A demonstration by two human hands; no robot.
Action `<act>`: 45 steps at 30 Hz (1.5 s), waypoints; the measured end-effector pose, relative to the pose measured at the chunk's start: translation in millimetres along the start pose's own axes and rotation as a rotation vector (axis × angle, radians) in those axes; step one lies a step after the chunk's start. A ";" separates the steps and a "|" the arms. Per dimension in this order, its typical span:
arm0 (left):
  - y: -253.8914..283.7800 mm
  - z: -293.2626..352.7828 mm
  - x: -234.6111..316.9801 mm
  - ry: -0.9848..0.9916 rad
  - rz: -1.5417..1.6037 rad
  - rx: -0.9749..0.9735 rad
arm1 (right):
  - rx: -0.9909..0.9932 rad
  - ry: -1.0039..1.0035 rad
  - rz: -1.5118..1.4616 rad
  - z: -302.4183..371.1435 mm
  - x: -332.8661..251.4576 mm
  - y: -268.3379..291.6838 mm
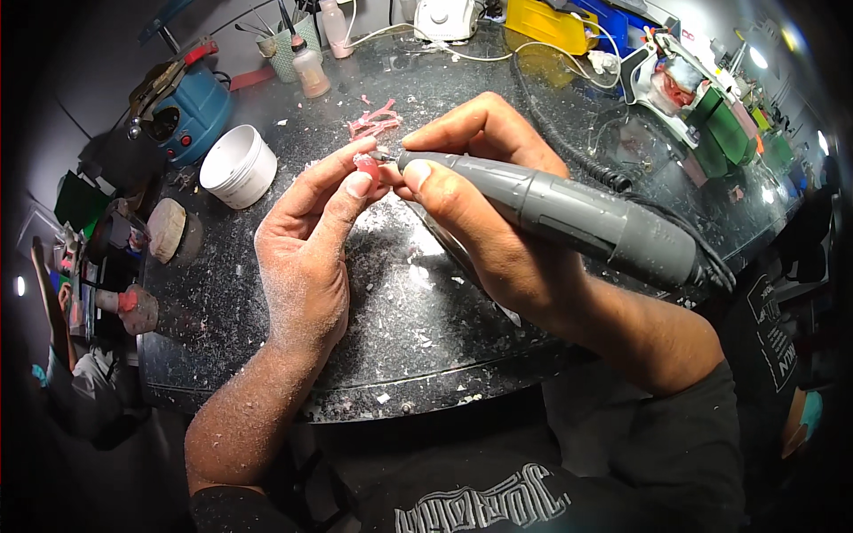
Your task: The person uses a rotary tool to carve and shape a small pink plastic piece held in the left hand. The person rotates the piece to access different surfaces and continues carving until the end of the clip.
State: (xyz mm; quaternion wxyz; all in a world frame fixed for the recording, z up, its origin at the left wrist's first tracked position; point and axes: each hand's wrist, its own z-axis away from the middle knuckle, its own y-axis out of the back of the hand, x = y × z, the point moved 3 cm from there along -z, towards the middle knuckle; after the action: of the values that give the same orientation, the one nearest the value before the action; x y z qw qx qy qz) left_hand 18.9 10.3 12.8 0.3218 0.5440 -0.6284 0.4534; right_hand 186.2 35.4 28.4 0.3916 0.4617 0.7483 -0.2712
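Observation:
Between the thumb and fingers of my left hand is a small pink piece, which looks like denture acrylic, with a whitish top end. White dust coats that hand and forearm. My right hand wraps around a thick dark grey rotary handpiece, held like a pen. Its thin metal tip points left and meets or nearly meets the top of the pink piece; contact cannot be told for sure. Both hands are close together above the dusty black worktop.
Thin pink strips lie beyond my hands. To the left are a white tub, a blue machine and a round pale block. Farther back stand a dropper bottle, a white control box and a yellow bin. A coiled cord runs at right.

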 end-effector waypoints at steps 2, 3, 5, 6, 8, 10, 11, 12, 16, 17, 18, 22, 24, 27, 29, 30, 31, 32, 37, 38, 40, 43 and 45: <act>1.2 0.2 0.3 -0.003 -0.021 0.007 | -0.004 -0.001 -0.008 -0.3 1.8 -0.2; 1.7 0.4 -0.1 -0.006 -0.018 0.010 | -0.004 -0.001 -0.016 -0.1 2.0 -0.5; 2.2 0.2 -0.8 -0.011 -0.008 0.014 | -0.003 -0.001 -0.030 -0.1 1.3 -1.0; 2.6 0.2 -0.8 -0.004 -0.009 0.017 | -0.006 0.000 -0.013 -0.3 0.4 -1.0; 4.2 0.8 -1.5 0.008 -0.016 0.025 | -0.014 0.002 0.019 -0.6 0.4 -1.1; 4.3 1.5 -1.1 0.023 -0.018 0.034 | 0.002 0.042 0.028 -1.0 4.0 -1.6; 3.8 1.4 -0.7 0.031 -0.018 0.037 | 0.010 0.062 0.035 -1.3 4.2 -1.5; 3.5 1.1 -0.2 0.032 -0.024 0.038 | 0.016 0.030 0.026 -0.9 2.9 -1.7; 4.7 1.1 -0.3 0.042 -0.045 0.047 | 0.014 0.005 0.051 0.0 1.2 -2.0; 4.9 1.2 -0.3 0.044 -0.047 0.049 | 0.011 0.017 0.064 -0.4 1.3 -2.0; 5.0 1.4 -0.2 0.047 -0.046 0.051 | 0.009 0.029 0.076 -0.8 1.3 -2.1; 6.2 1.9 -1.7 0.052 -0.033 0.053 | 0.030 -0.011 0.035 -0.6 2.2 -4.0; 6.4 1.9 -0.6 0.048 -0.030 0.049 | 0.027 -0.018 0.039 -0.7 0.9 -4.3; 6.1 1.2 -2.6 0.037 -0.017 0.029 | -0.001 0.055 0.128 -1.4 1.3 -1.8; 7.7 2.0 -2.7 0.027 0.004 0.024 | -0.020 0.134 0.186 -3.0 2.7 -2.3; 7.3 2.3 -2.4 0.042 -0.005 0.028 | -0.011 0.106 0.190 -2.5 3.2 -2.1; 6.1 2.4 -1.6 0.056 -0.011 0.031 | -0.002 0.077 0.196 -1.5 2.7 -1.7; 5.6 2.4 -1.2 0.070 -0.017 0.034 | 0.006 0.048 0.202 -1.2 2.8 -1.4; 7.2 2.4 -2.4 0.062 0.021 0.030 | -0.026 0.145 0.245 -2.4 -1.2 -3.3; 7.5 2.5 -2.4 0.060 0.022 0.032 | -0.032 0.148 0.252 -2.4 -1.6 -3.3; 7.2 2.6 -2.1 0.071 0.002 0.033 | -0.033 0.140 0.257 -2.1 -0.8 -1.7; 6.6 2.5 -1.3 0.075 0.017 0.039 | -0.047 0.114 0.214 -2.0 -1.7 -3.0; 6.6 2.8 -0.9 0.078 0.030 0.043 | -0.053 0.108 0.195 -2.1 -1.1 -3.7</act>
State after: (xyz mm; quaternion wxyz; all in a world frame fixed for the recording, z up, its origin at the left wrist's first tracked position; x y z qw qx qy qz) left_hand 12.9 8.1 9.5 0.3274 0.5233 -0.6136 0.4924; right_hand 182.4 34.9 30.7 0.3871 0.5357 0.7268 -0.1868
